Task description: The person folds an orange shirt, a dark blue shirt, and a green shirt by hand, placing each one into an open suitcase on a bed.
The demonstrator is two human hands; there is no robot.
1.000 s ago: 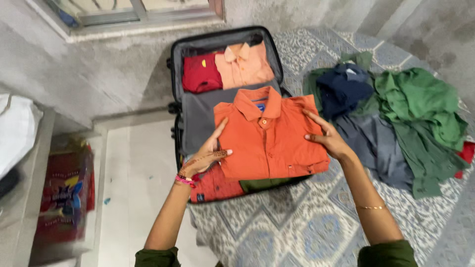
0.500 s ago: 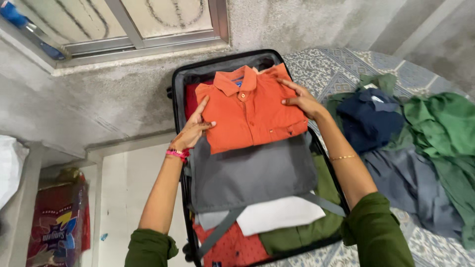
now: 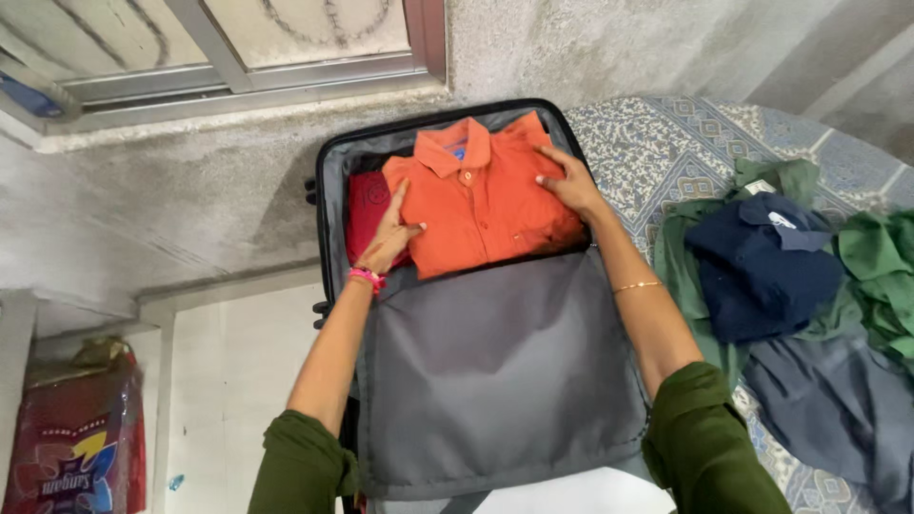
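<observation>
Two open hands, left hand [image 3: 392,233] and right hand [image 3: 568,181], press flat on the folded orange cotton shirt [image 3: 481,195] in the black suitcase [image 3: 328,171]; a sideways push could mess its folds.

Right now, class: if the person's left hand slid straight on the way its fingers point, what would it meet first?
The left hand points up-screen along the orange shirt; probably the suitcase far wall comes first, though depth is unclear.

A folded orange shirt [image 3: 476,195], collar up and buttoned, lies flat in the far end of the open black suitcase [image 3: 328,171], pressed between both grips; beneath its left edge something red, perhaps another garment [image 3: 367,214], shows.
</observation>
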